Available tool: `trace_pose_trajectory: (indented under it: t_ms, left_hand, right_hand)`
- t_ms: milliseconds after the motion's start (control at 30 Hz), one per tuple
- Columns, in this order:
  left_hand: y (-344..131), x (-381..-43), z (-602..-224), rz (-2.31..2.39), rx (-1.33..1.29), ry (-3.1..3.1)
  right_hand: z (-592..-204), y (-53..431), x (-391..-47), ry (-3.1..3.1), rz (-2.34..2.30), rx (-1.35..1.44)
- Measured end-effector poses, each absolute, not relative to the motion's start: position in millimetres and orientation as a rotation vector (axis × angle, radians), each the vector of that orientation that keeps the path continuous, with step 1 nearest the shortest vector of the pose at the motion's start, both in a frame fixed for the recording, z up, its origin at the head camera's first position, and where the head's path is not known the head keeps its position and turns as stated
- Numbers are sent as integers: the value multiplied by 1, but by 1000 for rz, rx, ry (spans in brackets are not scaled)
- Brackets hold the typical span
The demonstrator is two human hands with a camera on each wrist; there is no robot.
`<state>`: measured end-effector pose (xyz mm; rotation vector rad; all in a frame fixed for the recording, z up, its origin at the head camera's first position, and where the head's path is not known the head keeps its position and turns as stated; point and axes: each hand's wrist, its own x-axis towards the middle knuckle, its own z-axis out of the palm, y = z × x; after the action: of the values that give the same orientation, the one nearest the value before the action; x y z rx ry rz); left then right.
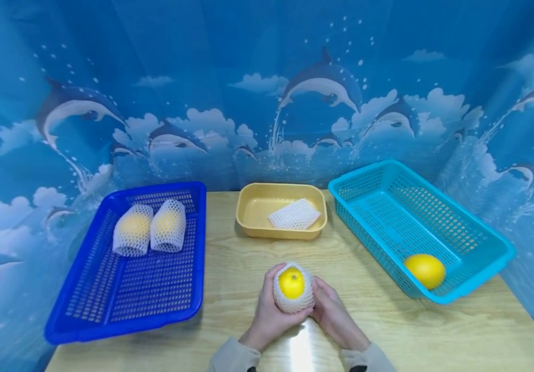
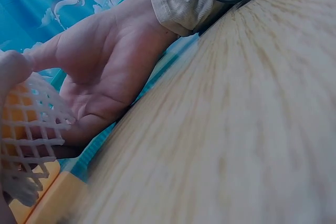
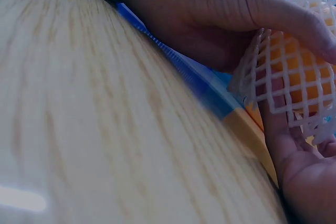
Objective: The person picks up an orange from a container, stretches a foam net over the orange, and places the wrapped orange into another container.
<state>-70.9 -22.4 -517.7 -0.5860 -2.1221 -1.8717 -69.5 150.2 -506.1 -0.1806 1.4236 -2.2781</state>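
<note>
Left hand (image 1: 267, 318) and right hand (image 1: 334, 312) hold a yellow fruit (image 1: 292, 283) in a white foam net (image 1: 290, 306).
From the head view, the left hand curls round the net and the right hand grips its other side, over the wooden table (image 1: 230, 279). The fruit's top peeks out, so a hard squeeze could pop it out and let it roll. Just past the hands sits a tan tray (image 1: 281, 233) with flat white netting (image 1: 294, 214). On the left, a dark blue basket (image 1: 151, 289) has two netted fruits (image 1: 132, 230); on the right, a turquoise basket (image 1: 453, 217) has one bare fruit (image 1: 425, 271), its wall in the way. From the left wrist, the right palm faces the net. From the right wrist, a thumb crosses the net, which could tear if tugged.
</note>
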Motion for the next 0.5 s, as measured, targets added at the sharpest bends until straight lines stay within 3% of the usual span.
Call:
trace_pose_trajectory:
  t_ms: [500]
  left_hand:
    - [-23, -70, -516, -1925, -557, -2090]
  right_hand:
    - [-504, 143, -68, 1887, -2281, -69]
